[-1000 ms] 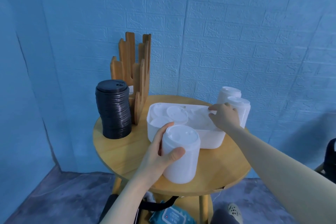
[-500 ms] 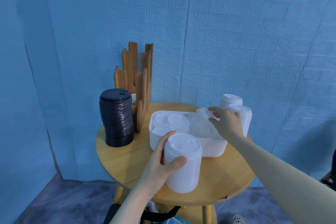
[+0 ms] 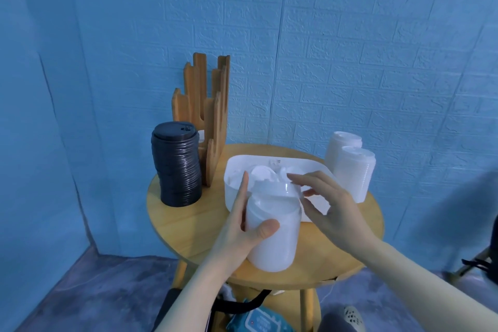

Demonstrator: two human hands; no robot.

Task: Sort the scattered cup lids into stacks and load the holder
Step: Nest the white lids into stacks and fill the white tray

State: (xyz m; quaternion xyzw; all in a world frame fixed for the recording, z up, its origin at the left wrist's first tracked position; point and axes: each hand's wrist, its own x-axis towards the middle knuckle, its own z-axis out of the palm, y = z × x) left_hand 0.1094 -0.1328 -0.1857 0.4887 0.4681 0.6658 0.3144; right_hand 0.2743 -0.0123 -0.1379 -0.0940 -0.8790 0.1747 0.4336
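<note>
Tall white stack of thin plastic lids (image 3: pixel 272 226), centre frame, is gripped mid-height by left hand (image 3: pixel 242 226); light, slippery, topple-prone; right hand (image 3: pixel 327 203) is relaxed, holding nothing.

wall: blue brick-pattern (image 3: pixel 350 48) | floor: grey-purple (image 3: pixel 94 291) | table: round wooden (image 3: pixel 334 259)
</note>
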